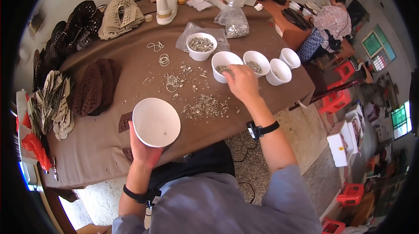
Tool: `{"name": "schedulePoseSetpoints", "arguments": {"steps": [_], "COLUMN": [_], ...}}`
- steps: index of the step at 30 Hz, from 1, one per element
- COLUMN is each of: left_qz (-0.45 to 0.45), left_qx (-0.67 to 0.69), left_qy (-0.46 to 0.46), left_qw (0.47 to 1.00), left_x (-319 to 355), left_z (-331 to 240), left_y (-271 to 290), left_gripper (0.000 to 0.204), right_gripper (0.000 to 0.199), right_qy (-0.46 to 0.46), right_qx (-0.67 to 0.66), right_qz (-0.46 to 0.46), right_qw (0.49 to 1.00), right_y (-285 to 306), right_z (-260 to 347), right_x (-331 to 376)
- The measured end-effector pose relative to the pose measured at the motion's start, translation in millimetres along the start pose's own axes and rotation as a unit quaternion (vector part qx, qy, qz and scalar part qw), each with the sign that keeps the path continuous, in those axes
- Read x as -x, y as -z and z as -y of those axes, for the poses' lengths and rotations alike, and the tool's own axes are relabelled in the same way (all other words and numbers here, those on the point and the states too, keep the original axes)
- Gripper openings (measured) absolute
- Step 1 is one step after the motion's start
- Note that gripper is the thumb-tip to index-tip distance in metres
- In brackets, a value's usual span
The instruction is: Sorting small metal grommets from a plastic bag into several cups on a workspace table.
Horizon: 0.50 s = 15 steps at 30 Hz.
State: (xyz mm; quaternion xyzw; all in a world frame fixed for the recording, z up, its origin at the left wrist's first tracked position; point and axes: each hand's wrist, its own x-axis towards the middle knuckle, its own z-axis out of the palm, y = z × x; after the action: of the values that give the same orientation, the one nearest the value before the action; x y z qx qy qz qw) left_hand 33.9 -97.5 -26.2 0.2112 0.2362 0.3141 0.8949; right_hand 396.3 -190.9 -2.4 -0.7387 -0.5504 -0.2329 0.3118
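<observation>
My left hand [144, 149] grips a white bowl [156, 122] from below and tilts its inside toward me. Only a tiny speck shows in it. Farther right, my right hand [242, 82] is at the near rim of a white tub [227, 57] with small metallic pieces inside. Its fingers are bent together over those pieces; whatever they pinch is hidden. Right of that tub are a second white tub [256, 63] of similar bits and a white cup [278, 72] with a few in it. Between my hands lies a loose heap of small metallic pieces [207, 107].
A fuller white tub [201, 45] and a clear bag of pieces [236, 26] stand farther back. Another white cup [290, 58] is near the right edge. Brown perforated shoe uppers [98, 85] and beige ones [56, 103] lie left. A person [329, 24] works at another table.
</observation>
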Motion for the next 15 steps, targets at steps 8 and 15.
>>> {"name": "schedulePoseSetpoints", "arguments": {"steps": [8,15], "left_qz": [0.016,0.048], "left_qx": [0.014,0.013], "left_qy": [0.026,0.05], "left_qw": [0.999,0.998], "left_x": [-4,-16], "left_z": [11,29], "left_y": [-12,-21], "left_gripper": [0.075,0.076], "right_gripper": [0.03,0.007], "right_qy": [-0.235,-0.198], "right_qx": [0.32,0.325], "right_qz": [-0.032,0.144], "right_qw": [0.917,0.913], "right_y": [69,90], "right_z": [-118,-134], "right_x": [41,58]}}
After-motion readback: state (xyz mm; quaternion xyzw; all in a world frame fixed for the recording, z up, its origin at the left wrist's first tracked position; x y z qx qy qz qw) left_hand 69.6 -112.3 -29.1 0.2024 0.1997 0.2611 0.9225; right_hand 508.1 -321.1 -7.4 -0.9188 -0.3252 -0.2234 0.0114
